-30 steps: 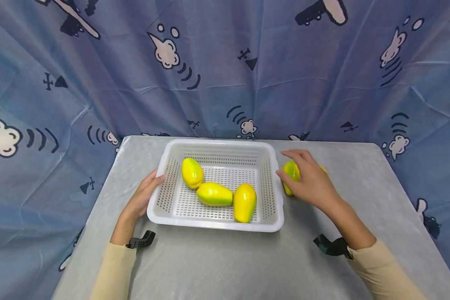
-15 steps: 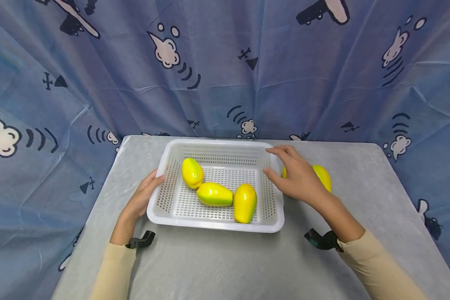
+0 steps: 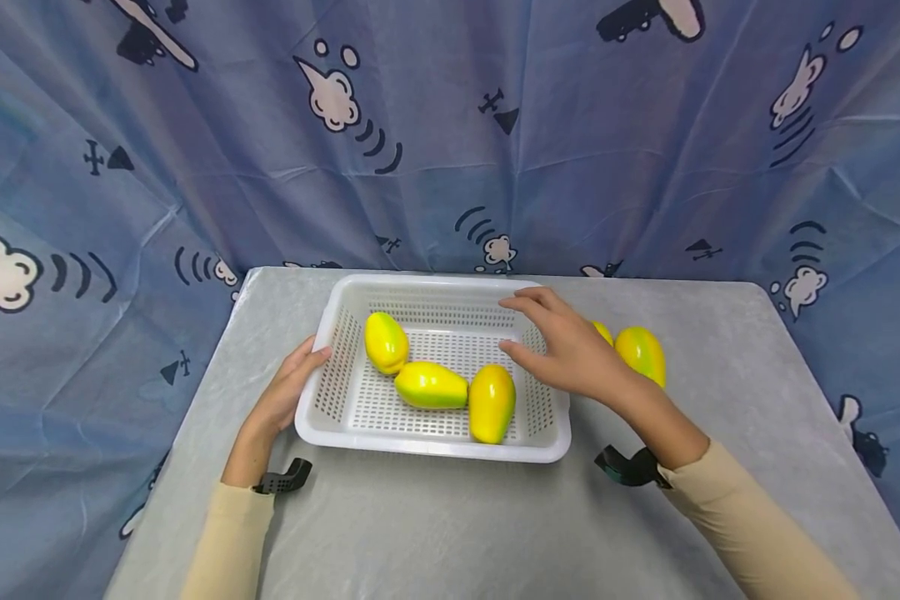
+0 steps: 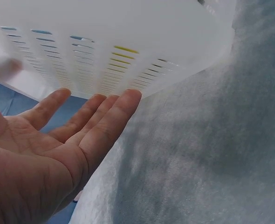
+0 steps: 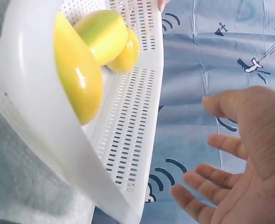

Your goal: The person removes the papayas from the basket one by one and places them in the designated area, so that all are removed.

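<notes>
Our spread, empty right hand shifts leftward over the basket our left hand pinches; three fruits lie inside, two fruits outside.

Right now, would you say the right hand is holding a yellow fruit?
No, the right wrist view shows the right hand spread, with nothing in its grasp.
</notes>
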The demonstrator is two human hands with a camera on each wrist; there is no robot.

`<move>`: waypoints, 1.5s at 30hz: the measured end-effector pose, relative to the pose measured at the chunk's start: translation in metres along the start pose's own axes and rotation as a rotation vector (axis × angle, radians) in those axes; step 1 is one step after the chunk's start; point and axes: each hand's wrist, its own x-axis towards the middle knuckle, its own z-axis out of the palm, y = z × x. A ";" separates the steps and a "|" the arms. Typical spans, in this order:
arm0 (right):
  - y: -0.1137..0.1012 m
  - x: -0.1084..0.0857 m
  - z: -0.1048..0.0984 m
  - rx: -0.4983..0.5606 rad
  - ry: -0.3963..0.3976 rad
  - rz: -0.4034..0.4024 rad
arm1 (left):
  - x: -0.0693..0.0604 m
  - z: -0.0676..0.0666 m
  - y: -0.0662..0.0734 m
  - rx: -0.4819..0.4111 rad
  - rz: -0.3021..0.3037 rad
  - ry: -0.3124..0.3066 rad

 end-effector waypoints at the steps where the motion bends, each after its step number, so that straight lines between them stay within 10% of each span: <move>1: -0.001 0.001 0.001 0.004 -0.013 -0.007 | 0.000 0.000 0.000 0.000 0.001 -0.002; 23: -0.010 0.023 0.020 0.125 -0.168 -0.072 | 0.006 0.001 0.000 -0.032 -0.006 -0.006; 45: -0.026 0.049 0.047 0.027 -0.285 -0.119 | -0.001 0.003 0.001 -0.013 -0.025 0.031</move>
